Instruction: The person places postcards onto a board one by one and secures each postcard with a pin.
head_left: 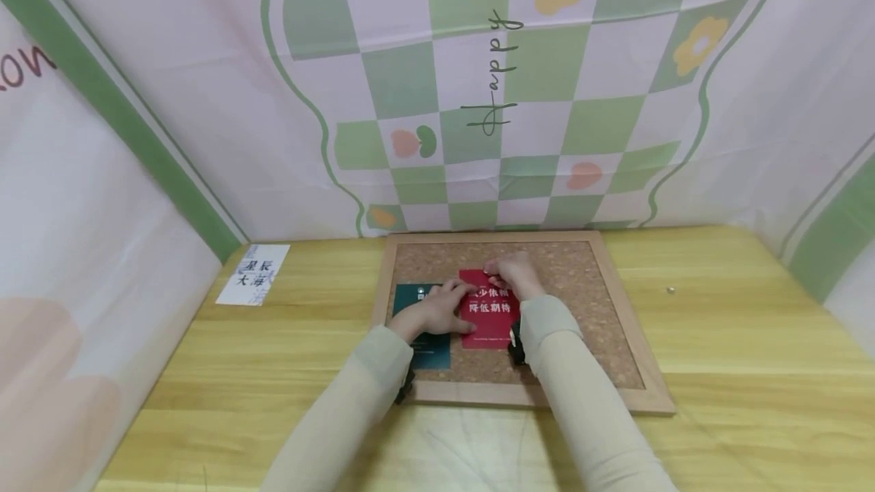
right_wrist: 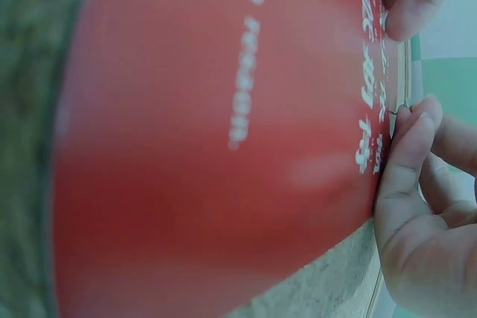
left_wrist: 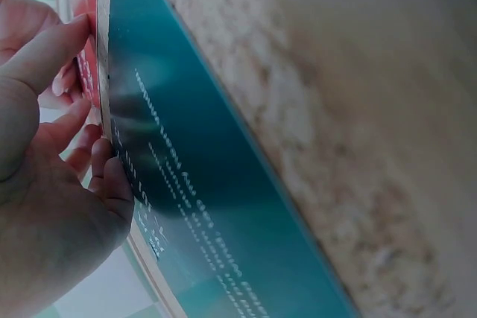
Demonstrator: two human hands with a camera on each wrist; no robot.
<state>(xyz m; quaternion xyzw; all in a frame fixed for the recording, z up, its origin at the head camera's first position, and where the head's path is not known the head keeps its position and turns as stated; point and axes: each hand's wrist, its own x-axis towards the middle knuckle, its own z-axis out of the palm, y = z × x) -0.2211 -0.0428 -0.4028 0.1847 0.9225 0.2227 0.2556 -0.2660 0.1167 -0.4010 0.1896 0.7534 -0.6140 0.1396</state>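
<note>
A red card [head_left: 487,331] with white characters lies on a wood-framed corkboard [head_left: 570,279]. My left hand [head_left: 440,310] rests on its left side, thumb and fingers spread apart. At the card's top edge my right hand [head_left: 517,275] pinches a small pushpin; its thin needle [right_wrist: 395,112] shows in the right wrist view, while the fingers hide most of its head. Whether the tip has entered the card I cannot tell. Left of the red card is a teal card [left_wrist: 201,176] with white print, partly covered by my left hand and wrist. A small pin [head_left: 420,290] sits near its top.
A white card [head_left: 251,275] with dark characters lies on the wooden table [head_left: 314,416] at the left. One small shiny pin [head_left: 671,290] is right of the board. Behind the table hangs a checkered cloth [head_left: 472,165].
</note>
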